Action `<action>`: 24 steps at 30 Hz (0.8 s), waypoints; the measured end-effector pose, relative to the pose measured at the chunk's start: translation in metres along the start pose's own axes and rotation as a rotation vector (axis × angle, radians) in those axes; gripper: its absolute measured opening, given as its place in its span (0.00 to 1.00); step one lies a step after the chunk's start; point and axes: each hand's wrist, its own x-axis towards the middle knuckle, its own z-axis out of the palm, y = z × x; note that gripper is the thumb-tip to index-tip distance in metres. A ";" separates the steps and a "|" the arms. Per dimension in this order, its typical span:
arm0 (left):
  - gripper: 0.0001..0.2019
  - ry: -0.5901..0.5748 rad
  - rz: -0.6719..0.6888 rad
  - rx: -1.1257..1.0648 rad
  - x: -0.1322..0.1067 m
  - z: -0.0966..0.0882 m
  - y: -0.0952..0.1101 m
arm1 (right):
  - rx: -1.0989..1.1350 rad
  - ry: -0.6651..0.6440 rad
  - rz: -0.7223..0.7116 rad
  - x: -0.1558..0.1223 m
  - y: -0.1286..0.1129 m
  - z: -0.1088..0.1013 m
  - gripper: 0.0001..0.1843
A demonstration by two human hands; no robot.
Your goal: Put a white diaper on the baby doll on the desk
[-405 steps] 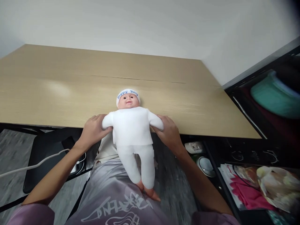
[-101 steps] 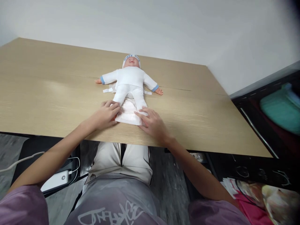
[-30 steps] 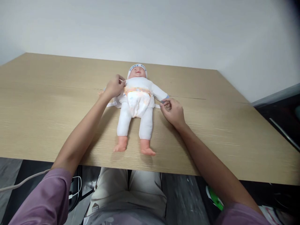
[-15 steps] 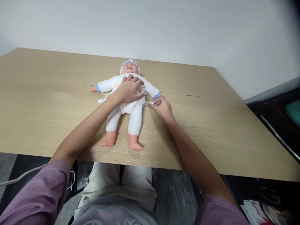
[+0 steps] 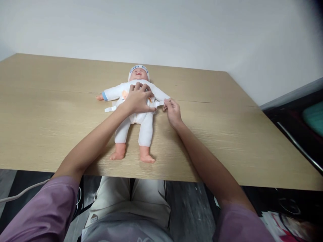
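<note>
A baby doll (image 5: 144,125) in white clothes and a white cap lies on its back on the wooden table (image 5: 227,134), head away from me. A diaper (image 5: 136,116) is folded up over its belly. My left hand (image 5: 137,99) lies flat on the diaper's front, fingers spread over the doll's belly. My right hand (image 5: 171,109) pinches the diaper's white right tab (image 5: 159,104) beside the doll's waist. The left tab (image 5: 110,109) lies loose on the table under the doll's outstretched arm.
The table runs to a white wall at the back. A dark shelf unit (image 5: 297,114) with a teal item stands at the right. Below the table edge are my lap, a white cable (image 5: 22,191) at the left and coloured items on the floor at the right.
My right hand has lifted the right tab off the table and drawn it in toward the doll's waist. My left hand keeps pressing the diaper front.
</note>
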 end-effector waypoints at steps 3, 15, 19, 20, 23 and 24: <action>0.32 0.008 0.010 0.015 0.000 0.001 0.000 | 0.109 -0.015 0.032 0.007 0.000 0.024 0.41; 0.30 0.058 0.033 0.047 -0.002 0.005 -0.001 | 0.287 -0.072 0.162 0.009 -0.006 0.054 0.39; 0.30 0.049 0.025 0.053 -0.002 0.003 0.001 | 0.267 -0.104 0.149 0.009 -0.006 0.052 0.36; 0.30 0.046 0.022 0.052 -0.002 0.003 0.001 | 0.254 -0.109 0.142 0.009 -0.005 0.052 0.36; 0.31 0.039 0.020 0.042 -0.003 0.002 0.002 | 0.221 -0.117 0.115 0.008 -0.004 0.051 0.35; 0.31 0.036 0.019 0.037 -0.003 0.001 0.002 | 0.212 -0.120 0.104 0.007 -0.004 0.050 0.35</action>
